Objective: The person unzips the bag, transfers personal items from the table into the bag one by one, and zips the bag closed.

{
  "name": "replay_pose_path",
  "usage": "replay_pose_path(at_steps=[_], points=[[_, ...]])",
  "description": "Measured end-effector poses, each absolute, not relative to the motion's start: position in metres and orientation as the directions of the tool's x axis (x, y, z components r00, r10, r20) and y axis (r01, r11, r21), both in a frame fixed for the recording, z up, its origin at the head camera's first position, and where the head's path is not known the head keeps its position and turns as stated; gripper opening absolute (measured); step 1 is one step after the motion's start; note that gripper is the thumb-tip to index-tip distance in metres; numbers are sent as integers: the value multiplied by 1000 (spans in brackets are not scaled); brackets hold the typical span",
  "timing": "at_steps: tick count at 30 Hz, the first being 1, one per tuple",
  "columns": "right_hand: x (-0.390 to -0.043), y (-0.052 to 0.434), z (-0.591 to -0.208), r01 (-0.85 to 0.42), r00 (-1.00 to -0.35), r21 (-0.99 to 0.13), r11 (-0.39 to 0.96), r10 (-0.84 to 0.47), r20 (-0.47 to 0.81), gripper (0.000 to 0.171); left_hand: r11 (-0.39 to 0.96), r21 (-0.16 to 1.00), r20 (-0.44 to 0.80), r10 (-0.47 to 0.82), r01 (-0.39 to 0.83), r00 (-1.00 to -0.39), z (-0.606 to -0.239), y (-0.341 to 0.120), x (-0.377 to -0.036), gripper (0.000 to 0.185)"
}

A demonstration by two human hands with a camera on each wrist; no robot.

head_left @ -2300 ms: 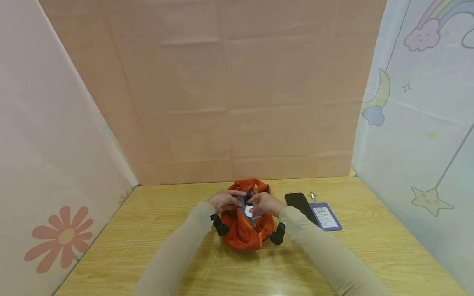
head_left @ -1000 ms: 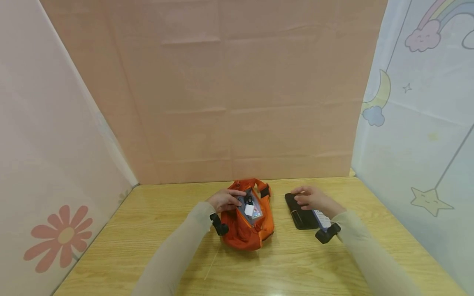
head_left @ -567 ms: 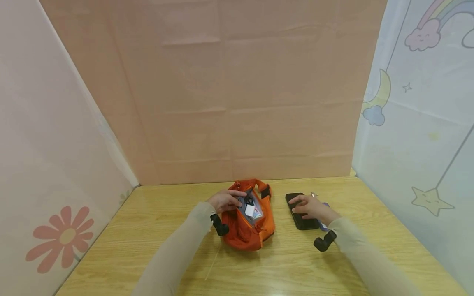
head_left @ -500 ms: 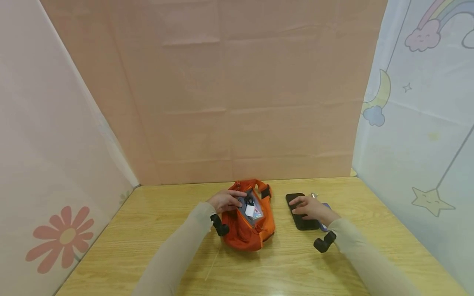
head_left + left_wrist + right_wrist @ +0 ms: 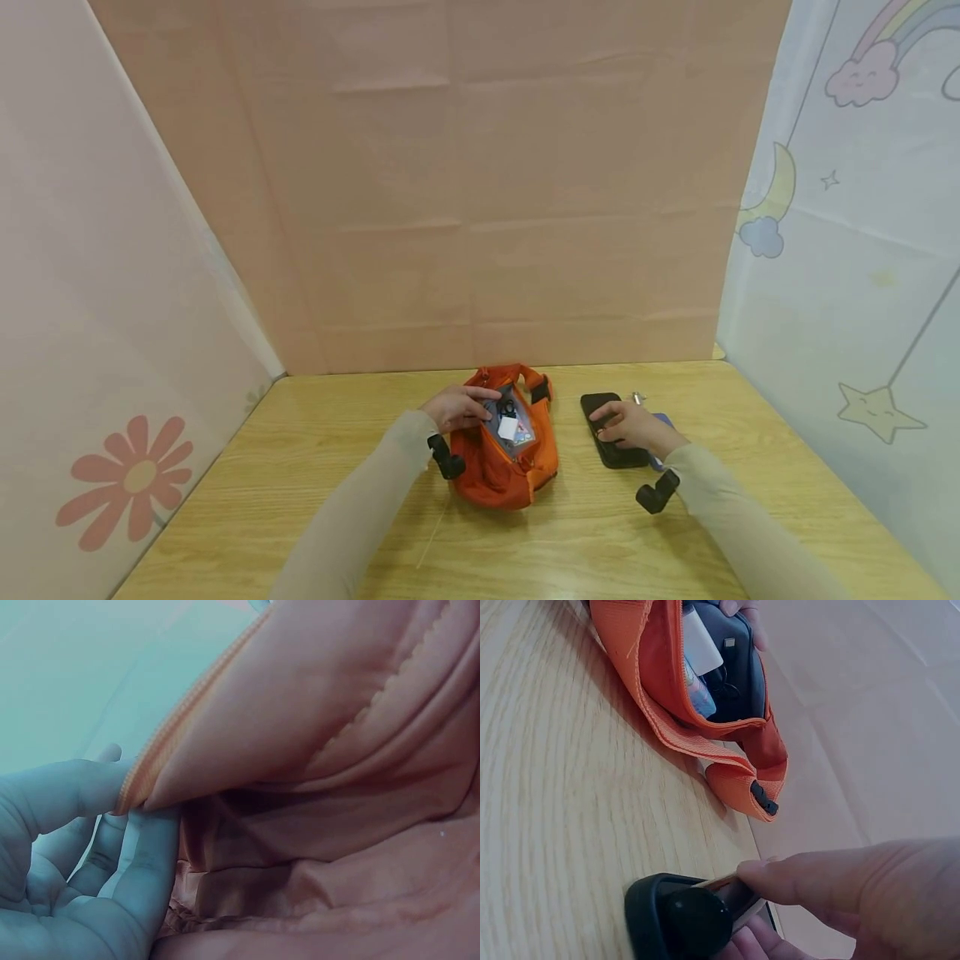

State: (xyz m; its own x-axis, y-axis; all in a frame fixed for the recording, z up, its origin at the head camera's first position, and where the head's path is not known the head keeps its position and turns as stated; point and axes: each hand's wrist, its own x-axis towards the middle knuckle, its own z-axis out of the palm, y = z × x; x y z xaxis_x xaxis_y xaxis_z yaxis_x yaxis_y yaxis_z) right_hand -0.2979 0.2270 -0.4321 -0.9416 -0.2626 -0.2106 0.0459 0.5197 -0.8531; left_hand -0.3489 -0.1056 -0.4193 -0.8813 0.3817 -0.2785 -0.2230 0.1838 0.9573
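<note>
My left hand (image 5: 456, 407) pinches the zipped edge (image 5: 161, 761) of an orange waist bag (image 5: 491, 483) between thumb and fingers, and the mouth gapes. Inside the grey lining lie a white block (image 5: 507, 428), a coiled black cable (image 5: 507, 407) and a colourful printed packet (image 5: 698, 696). To the bag's right, my right hand (image 5: 636, 427) is over a black shallow tray (image 5: 594, 403). Its thumb and fingers grip a short dark tube (image 5: 697, 922) with a round black end and a shiny gold-toned part, resembling a lipstick. The tube is close over the tray.
A blue badge holder (image 5: 663, 419) with a metal clip (image 5: 637, 397) lies right of the tray, partly hidden by my right hand. The bag's strap and black buckle (image 5: 540, 389) stick out at the back. A backdrop (image 5: 465, 208) stands behind the table (image 5: 360, 450).
My right hand has left the bag's mouth, moved right to the black tray and lowered its fingers onto the tube. My left hand has stayed at the bag's edge.
</note>
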Motion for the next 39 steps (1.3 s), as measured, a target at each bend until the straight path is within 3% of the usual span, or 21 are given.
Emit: replay_pose_path(at_steps=[39], points=[[-302,220,-411,21,-927,-887,461,-323,-190,40,184,957,-278,370,-223,-886,-420,-103,-349,45]])
